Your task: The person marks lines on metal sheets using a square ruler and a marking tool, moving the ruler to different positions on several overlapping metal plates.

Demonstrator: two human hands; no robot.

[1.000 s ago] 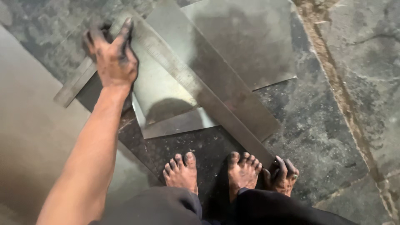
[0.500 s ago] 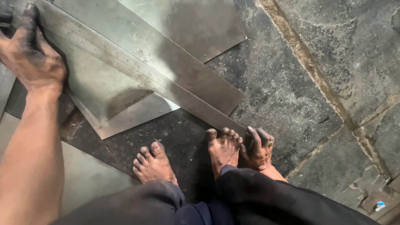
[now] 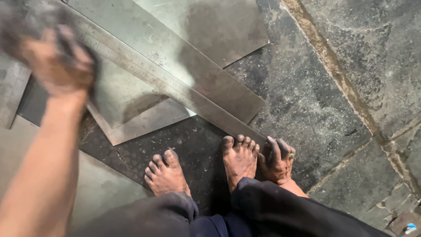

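A long metal straightedge (image 3: 175,90) lies diagonally across stacked grey metal sheets (image 3: 206,30) on a dark stone floor. My left hand (image 3: 57,61), dirty and motion-blurred, hovers over or on the straightedge's far upper-left part; its grip is unclear. My right hand (image 3: 277,160), wearing a ring, sits on the floor beside my right foot (image 3: 239,158), its fingers closed on the straightedge's near end. A smaller sheet (image 3: 123,103) lies under the straightedge, below my left hand.
My bare left foot (image 3: 164,175) stands on dark floor just below the sheets. Another large sheet (image 3: 101,193) covers the lower left. Stone slabs with rough joints (image 3: 333,70) fill the right side. A small blue-white scrap (image 3: 410,228) lies at the bottom right corner.
The view has drifted right and down. My left hand has shifted from a flat press on the straightedge to a blurred, moving position. The right hand stays by the foot.
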